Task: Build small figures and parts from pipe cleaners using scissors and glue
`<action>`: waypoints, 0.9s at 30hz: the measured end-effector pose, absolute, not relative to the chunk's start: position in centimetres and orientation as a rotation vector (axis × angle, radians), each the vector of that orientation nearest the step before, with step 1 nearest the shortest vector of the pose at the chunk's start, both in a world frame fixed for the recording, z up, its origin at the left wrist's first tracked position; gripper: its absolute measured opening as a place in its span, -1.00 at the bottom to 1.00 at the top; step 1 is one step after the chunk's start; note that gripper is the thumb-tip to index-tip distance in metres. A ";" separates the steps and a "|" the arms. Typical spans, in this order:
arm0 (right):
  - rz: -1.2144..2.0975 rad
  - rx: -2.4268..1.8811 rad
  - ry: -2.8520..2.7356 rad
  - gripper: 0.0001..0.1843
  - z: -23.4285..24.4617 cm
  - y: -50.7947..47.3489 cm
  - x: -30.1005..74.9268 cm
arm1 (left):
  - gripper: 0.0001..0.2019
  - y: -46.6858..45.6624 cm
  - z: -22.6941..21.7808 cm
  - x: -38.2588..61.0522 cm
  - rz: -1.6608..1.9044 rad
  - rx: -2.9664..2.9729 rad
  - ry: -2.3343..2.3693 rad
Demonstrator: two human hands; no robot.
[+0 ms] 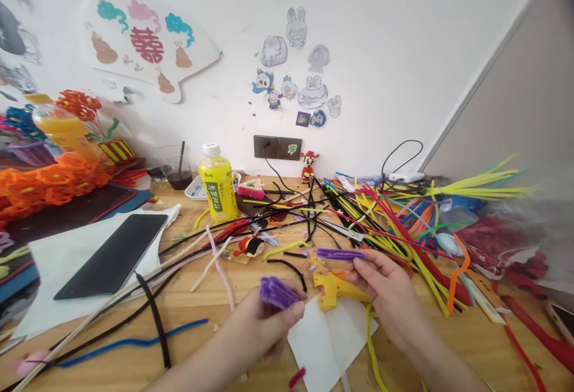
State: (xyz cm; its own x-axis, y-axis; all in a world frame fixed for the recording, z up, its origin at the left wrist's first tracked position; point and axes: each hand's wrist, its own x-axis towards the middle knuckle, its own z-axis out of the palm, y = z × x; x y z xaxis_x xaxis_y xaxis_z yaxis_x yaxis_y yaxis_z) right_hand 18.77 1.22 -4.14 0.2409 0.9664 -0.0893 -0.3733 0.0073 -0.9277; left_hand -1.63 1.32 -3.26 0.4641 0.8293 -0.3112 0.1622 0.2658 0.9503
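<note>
My left hand [264, 326] is closed in a pinch on a folded bunch of purple pipe cleaner [277, 292] low in the middle of the head view. My right hand [388, 293] pinches a short straight purple pipe cleaner piece [339, 254] by its right end, holding it level above the table. Between and below the hands lies a yellow glue gun [332, 287] on a white paper sheet [323, 344].
A wooden table [470, 338] carries a heap of coloured pipe cleaners [394, 219] at right, long black ones [152, 314], a black tablet [114, 254], a yellow drink bottle [218, 186], scissors [345, 232] and orange pipe-cleaner crafts [49, 183] at left.
</note>
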 end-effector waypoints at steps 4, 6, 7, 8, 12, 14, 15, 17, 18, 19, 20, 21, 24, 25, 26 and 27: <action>1.204 -1.078 -0.729 -0.73 -4.2 1.2 18.8 | -0.68 1.0 -3.0 -2.1 0.734 1.432 1.144; 1.199 -1.089 -0.740 -0.73 -4.2 1.2 18.8 | -0.68 0.8 -3.1 -2.2 0.721 1.459 1.164; 1.190 -1.094 -0.748 -0.72 -4.2 1.1 18.8 | -0.68 0.8 -3.2 -2.2 0.726 1.470 1.155; 1.176 -1.097 -0.758 -0.72 -4.2 1.1 18.7 | -0.67 0.8 -3.4 -2.1 0.740 1.484 1.140; 1.093 -1.120 -0.826 -0.71 -4.4 1.2 18.8 | -0.62 1.1 -4.5 -1.8 0.788 1.490 1.116; 1.017 -1.146 -0.898 -0.73 -4.5 1.1 18.9 | -0.62 1.3 -4.7 -1.8 0.801 1.443 1.060; 0.965 -1.167 -0.948 -0.74 -4.6 1.0 18.9 | -0.64 1.3 -4.7 -1.9 0.787 1.406 0.994; 0.821 -1.216 -1.084 -0.79 -4.6 0.7 19.0 | -0.67 1.4 -4.5 -2.0 0.710 1.318 0.812; 0.718 -1.235 -1.170 -0.82 -4.6 0.5 19.0 | -0.69 1.3 -4.4 -2.1 0.668 1.271 0.722; 0.586 -1.245 -1.266 -0.85 -4.5 0.2 19.0 | -0.70 1.3 -4.3 -2.2 0.633 1.226 0.646; 0.431 -1.239 -1.372 -0.88 -4.4 -0.1 19.0 | -0.71 1.3 -4.3 -2.2 0.613 1.187 0.591; 0.261 -1.211 -1.482 -0.89 -4.2 -0.4 19.0 | -0.72 1.2 -4.3 -2.2 0.605 1.155 0.557; -0.169 -1.033 -1.794 -0.84 -3.8 -1.1 19.0 | -0.75 1.1 -4.8 -1.9 0.623 1.100 0.522; -0.266 -0.967 -1.880 -0.81 -3.7 -1.3 19.1 | -0.75 1.1 -5.0 -1.8 0.632 1.090 0.526; -0.344 -0.910 -1.959 -0.79 -3.6 -1.4 19.2 | -0.74 1.1 -5.1 -1.7 0.640 1.080 0.536; -0.414 -0.863 -2.031 -0.76 -3.7 -1.6 19.2 | -0.72 1.1 -5.2 -1.5 0.643 1.071 0.547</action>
State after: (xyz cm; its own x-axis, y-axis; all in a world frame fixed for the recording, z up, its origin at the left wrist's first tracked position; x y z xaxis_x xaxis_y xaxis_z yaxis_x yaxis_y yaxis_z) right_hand 19.24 -1.55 -3.67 -0.3847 0.4211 0.8214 0.7090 0.7046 -0.0292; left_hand -1.55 1.05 -5.19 0.6955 0.7118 -0.0985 -0.2109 0.3332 0.9190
